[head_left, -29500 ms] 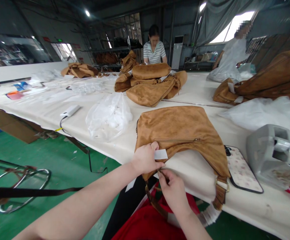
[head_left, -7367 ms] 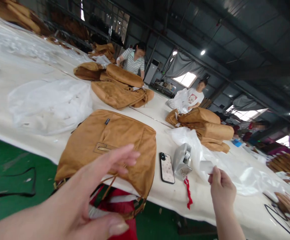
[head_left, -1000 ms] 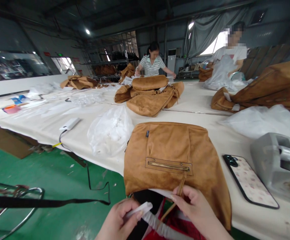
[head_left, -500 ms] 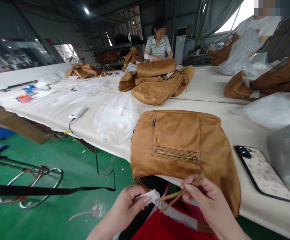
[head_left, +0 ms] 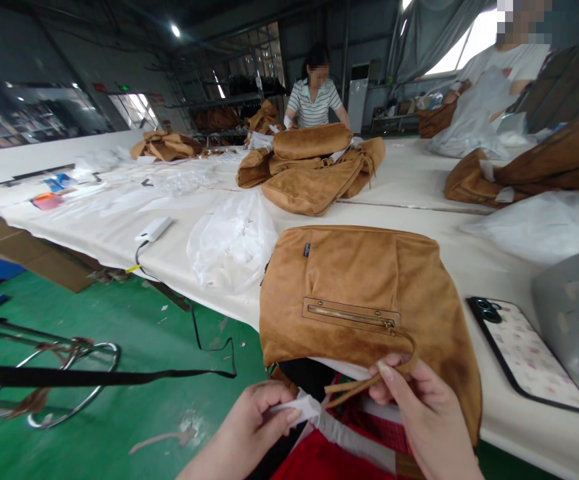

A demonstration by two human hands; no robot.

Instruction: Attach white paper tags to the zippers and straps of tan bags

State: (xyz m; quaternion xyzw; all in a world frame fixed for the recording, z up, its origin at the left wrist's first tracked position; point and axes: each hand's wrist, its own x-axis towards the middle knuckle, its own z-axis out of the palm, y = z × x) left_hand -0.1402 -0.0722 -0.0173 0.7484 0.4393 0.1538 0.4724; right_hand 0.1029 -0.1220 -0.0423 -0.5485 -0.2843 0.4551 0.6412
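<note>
A tan bag (head_left: 359,280) with a brass zip pocket lies on the table edge in front of me. My left hand (head_left: 264,417) pinches a white paper-like wrap (head_left: 302,408) that continues into a pale covered strap (head_left: 354,430) below the bag. The fingers of my right hand (head_left: 409,397) are closed on a thin tan leather cord (head_left: 352,388), which loops up toward the zip (head_left: 349,315). Its two loose ends point left, close to the white wrap. Part of the strap is hidden behind my right hand.
A phone (head_left: 529,353) and a grey plastic object (head_left: 576,313) are right of the bag. A clear bag of white scraps (head_left: 234,240) is at left. More tan bags (head_left: 314,167) lie further back, with two people (head_left: 314,97) behind the table. A metal-framed stool (head_left: 79,373) stands left.
The cord's ends have drawn slightly away from the white wrap, and its loop near the zip has opened wider. Both hands keep their holds; the view has shifted slightly.
</note>
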